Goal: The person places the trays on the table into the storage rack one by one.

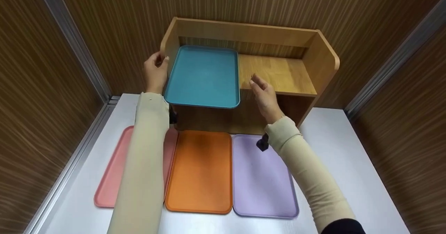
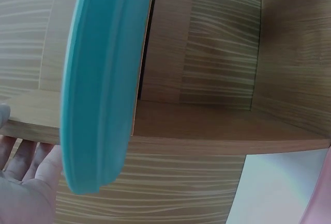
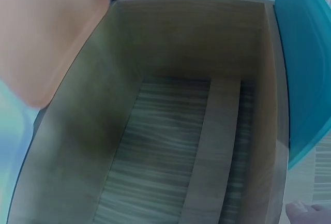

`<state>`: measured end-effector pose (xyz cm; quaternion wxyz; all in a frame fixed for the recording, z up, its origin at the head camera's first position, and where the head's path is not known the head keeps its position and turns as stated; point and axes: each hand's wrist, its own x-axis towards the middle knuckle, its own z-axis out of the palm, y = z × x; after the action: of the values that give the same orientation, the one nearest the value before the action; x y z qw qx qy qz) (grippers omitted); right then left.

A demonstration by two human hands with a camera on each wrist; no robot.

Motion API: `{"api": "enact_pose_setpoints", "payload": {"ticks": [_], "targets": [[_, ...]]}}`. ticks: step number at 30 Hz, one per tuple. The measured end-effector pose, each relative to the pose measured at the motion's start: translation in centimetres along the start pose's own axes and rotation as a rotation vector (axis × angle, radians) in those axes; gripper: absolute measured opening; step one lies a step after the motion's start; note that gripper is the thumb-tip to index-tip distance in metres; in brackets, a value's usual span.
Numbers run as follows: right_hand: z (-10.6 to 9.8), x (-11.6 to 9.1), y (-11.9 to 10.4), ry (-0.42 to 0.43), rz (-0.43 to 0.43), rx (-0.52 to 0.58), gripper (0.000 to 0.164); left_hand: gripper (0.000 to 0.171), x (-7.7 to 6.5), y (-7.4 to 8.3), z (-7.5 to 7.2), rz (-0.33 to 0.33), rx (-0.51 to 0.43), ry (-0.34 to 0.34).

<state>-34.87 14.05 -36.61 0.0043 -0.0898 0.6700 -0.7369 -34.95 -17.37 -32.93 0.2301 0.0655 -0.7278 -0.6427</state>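
Note:
A teal tray [image 1: 205, 76] lies on the left part of a wooden desk shelf's top board [image 1: 278, 74], its near end jutting past the front edge. My left hand [image 1: 155, 72] grips the shelf's left side panel [image 1: 169, 40]. In the left wrist view, that hand's fingers [image 2: 31, 159] are under the panel's edge and the thumb is above it, beside the overhanging teal tray [image 2: 101, 94]. My right hand [image 1: 266, 98] hovers by the shelf's front, right of the tray, fingers loosely bent around nothing. Only a fingertip of it shows in the right wrist view.
In front of the shelf, a pink tray [image 1: 118, 171], an orange tray [image 1: 200, 171] and a purple tray [image 1: 263, 181] lie side by side on the white table [image 1: 341, 150]. My left sleeve covers part of the pink one. Wood-patterned walls [image 1: 38, 98] enclose the table on three sides.

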Motion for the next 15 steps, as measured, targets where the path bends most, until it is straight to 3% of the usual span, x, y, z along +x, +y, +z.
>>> {"api": "enact_pose_setpoints", "payload": {"ticks": [8, 15], "targets": [[-3.5, -3.5, 1.5, -0.002, -0.047, -0.041, 0.057, 0.036, 0.0, 0.2, 0.2, -0.026, 0.01, 0.013], [-6.9, -7.2, 4.9, 0.063, -0.065, 0.01, 0.049, 0.037, -0.1, 0.6, 0.2, -0.054, 0.009, 0.008]]}}
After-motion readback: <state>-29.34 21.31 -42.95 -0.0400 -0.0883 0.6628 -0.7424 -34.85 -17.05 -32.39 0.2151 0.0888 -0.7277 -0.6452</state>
